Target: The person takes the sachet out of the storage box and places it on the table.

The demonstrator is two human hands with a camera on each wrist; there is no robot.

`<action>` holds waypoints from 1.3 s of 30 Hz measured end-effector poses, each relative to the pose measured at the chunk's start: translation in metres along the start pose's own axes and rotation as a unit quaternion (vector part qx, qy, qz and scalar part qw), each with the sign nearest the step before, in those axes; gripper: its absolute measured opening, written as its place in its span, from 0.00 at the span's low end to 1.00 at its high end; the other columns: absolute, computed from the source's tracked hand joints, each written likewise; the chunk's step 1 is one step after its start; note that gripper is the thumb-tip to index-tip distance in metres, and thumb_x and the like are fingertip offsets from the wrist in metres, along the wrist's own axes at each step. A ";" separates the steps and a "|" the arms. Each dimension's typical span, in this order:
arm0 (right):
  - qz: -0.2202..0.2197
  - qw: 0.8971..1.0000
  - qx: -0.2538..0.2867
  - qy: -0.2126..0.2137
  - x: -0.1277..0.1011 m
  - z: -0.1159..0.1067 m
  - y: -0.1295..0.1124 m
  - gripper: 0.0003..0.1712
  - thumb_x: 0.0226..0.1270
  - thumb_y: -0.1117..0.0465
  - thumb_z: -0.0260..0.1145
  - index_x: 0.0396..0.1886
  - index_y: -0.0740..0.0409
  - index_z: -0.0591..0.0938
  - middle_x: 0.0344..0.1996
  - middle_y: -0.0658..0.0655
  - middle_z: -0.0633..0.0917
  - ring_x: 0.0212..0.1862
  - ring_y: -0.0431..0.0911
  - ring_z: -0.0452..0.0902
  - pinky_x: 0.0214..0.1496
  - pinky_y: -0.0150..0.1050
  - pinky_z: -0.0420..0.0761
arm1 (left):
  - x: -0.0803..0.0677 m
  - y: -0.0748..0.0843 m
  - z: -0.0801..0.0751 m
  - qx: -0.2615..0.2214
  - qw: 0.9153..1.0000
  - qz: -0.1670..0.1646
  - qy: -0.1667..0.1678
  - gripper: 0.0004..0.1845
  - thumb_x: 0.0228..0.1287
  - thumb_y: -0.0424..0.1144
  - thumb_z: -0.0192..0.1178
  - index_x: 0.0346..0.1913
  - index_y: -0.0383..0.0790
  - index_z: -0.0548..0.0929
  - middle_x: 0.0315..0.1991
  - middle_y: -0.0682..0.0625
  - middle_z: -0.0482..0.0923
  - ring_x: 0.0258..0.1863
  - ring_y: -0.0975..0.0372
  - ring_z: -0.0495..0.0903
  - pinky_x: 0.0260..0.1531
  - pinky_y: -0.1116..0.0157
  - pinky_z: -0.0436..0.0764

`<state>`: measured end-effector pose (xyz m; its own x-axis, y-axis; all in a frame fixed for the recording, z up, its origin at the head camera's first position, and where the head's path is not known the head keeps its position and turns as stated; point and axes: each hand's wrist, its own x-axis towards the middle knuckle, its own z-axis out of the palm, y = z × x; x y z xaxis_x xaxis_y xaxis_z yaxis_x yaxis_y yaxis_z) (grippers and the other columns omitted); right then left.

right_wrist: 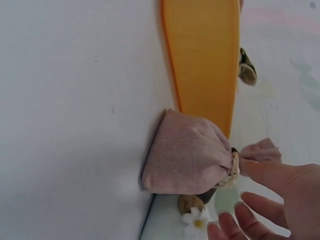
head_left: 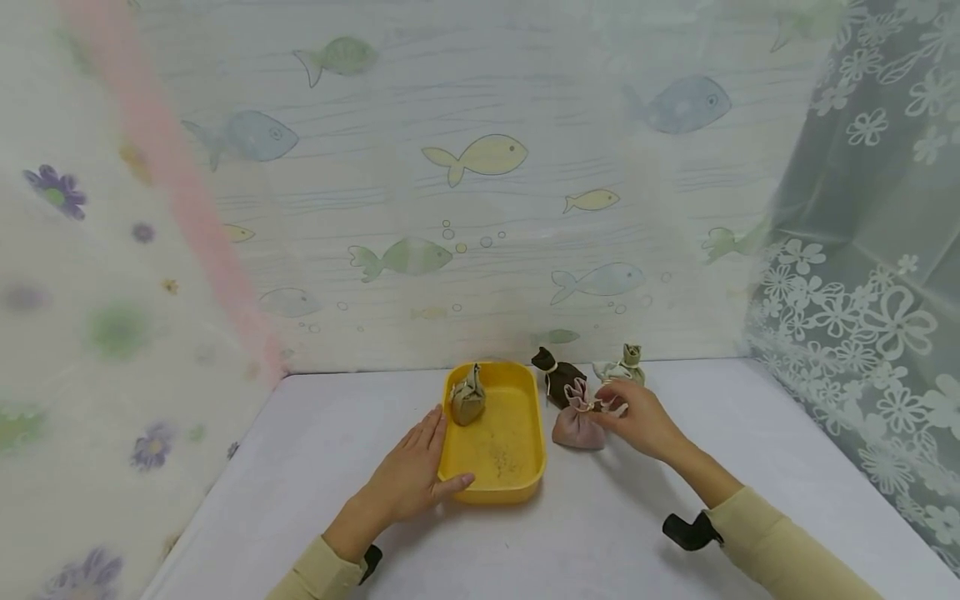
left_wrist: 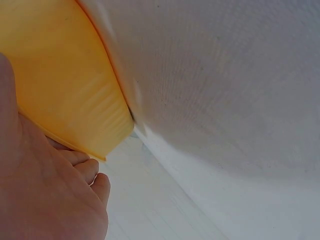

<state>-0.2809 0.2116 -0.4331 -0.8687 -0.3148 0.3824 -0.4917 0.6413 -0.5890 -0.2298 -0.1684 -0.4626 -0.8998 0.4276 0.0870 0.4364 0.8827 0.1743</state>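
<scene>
Pouches: four – one olive [head_left: 467, 403], one pink [head_left: 578, 425], one dark brown [head_left: 561, 377], one pale green [head_left: 622, 367]
Yellow tray [head_left: 525, 475]: one
Hands: two – left hand [head_left: 411, 475], right hand [head_left: 639, 418]

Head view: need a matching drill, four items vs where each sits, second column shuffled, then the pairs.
Things:
1. olive-tan cloth pouch
2. pink cloth pouch
3. dark brown cloth pouch
4. left hand

Places:
A. on the table just right of the yellow plastic tray, right hand at its tied neck
B. against the tray's near left rim
C. inside the tray, far left corner
D. behind the pink one, near the fish-print wall

Pairs: 1-C, 2-A, 3-D, 4-B
</scene>
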 end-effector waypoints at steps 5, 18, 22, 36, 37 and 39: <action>0.009 1.000 0.000 0.009 -0.008 -0.009 -0.003 0.13 0.63 0.66 0.75 0.45 0.67 0.85 0.44 0.64 0.84 0.43 0.55 0.81 0.38 0.40 0.83 | 0.000 0.000 0.000 -0.002 1.000 -0.002 -0.002 0.58 0.69 0.76 0.43 0.80 0.27 0.50 0.82 0.36 0.43 0.81 0.48 0.47 0.78 0.48 0.54; -0.015 1.000 0.012 0.009 -0.007 -0.013 -0.023 0.15 0.64 0.67 0.74 0.49 0.67 0.85 0.45 0.62 0.84 0.45 0.57 0.80 0.43 0.48 0.85 | 0.001 -0.002 -0.001 0.003 1.000 0.002 -0.007 0.59 0.68 0.78 0.40 0.80 0.27 0.49 0.82 0.35 0.43 0.82 0.48 0.46 0.78 0.49 0.53; -0.028 0.999 0.029 0.004 0.003 -0.008 -0.036 0.14 0.64 0.67 0.74 0.49 0.66 0.85 0.43 0.60 0.85 0.45 0.56 0.80 0.44 0.50 0.86 | 0.001 -0.002 0.000 0.006 1.000 0.003 -0.009 0.60 0.68 0.79 0.39 0.80 0.27 0.49 0.82 0.35 0.43 0.81 0.48 0.47 0.78 0.49 0.53; 0.000 0.991 0.116 -0.066 0.070 0.026 -0.079 0.23 0.70 0.62 0.70 0.62 0.62 0.80 0.56 0.63 0.83 0.56 0.56 0.80 0.58 0.48 0.83 | 0.001 -0.003 -0.002 0.003 1.000 0.010 -0.006 0.59 0.69 0.78 0.40 0.80 0.27 0.48 0.82 0.35 0.43 0.81 0.47 0.47 0.78 0.49 0.54; 0.004 0.990 0.123 -0.070 0.075 0.030 -0.080 0.23 0.70 0.62 0.70 0.62 0.62 0.79 0.57 0.65 0.82 0.57 0.57 0.80 0.59 0.49 0.82 | 0.002 -0.003 -0.002 0.002 1.000 0.010 -0.006 0.59 0.69 0.78 0.40 0.80 0.27 0.48 0.82 0.35 0.43 0.81 0.47 0.47 0.78 0.48 0.54; 0.009 0.988 0.136 -0.079 0.084 0.038 -0.082 0.24 0.71 0.63 0.69 0.63 0.64 0.78 0.58 0.67 0.81 0.59 0.59 0.79 0.61 0.52 0.81 | 0.002 -0.004 -0.001 0.000 1.000 0.009 -0.010 0.59 0.69 0.78 0.39 0.80 0.27 0.48 0.82 0.35 0.43 0.81 0.47 0.47 0.78 0.48 0.54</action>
<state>-0.3157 0.1061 -0.3799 -0.8652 -0.4244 0.2670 -0.4556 0.4430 -0.7722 -0.2329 -0.1712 -0.4621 -0.8913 0.4478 0.0712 0.4532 0.8746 0.1724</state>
